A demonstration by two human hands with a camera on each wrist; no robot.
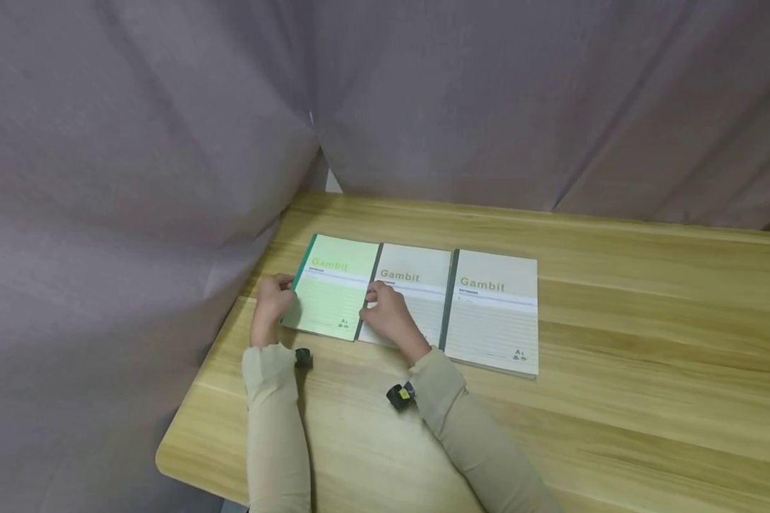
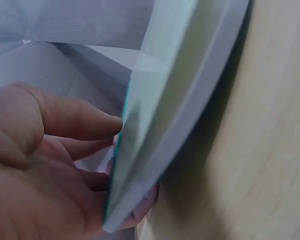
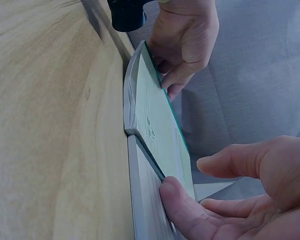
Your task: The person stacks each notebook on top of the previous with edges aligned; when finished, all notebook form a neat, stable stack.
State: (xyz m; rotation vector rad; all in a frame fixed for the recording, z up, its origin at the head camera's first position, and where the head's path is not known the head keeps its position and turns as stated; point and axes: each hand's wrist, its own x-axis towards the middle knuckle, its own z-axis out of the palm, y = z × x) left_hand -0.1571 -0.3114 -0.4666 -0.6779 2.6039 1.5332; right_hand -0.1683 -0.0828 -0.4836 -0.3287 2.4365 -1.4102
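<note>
Three "Gambit" notebooks lie side by side on a wooden table (image 1: 648,342). My left hand (image 1: 271,303) grips the spine edge of the green notebook (image 1: 334,296), thumb on the cover and fingers beneath; that edge is raised off the wood in the left wrist view, where the left hand (image 2: 45,165) holds the green notebook (image 2: 165,100). My right hand (image 1: 390,317) is at the green notebook's other edge, which overlaps the middle grey notebook (image 1: 417,285). In the right wrist view the thumb of the right hand (image 3: 250,200) touches that edge of the green notebook (image 3: 157,120) and the fingers curve just above the cover.
A third grey notebook (image 1: 495,313) lies to the right of the middle one. A grey curtain (image 1: 135,214) hangs close along the table's left and back sides. The table's rounded front-left corner (image 1: 167,459) is near my left forearm.
</note>
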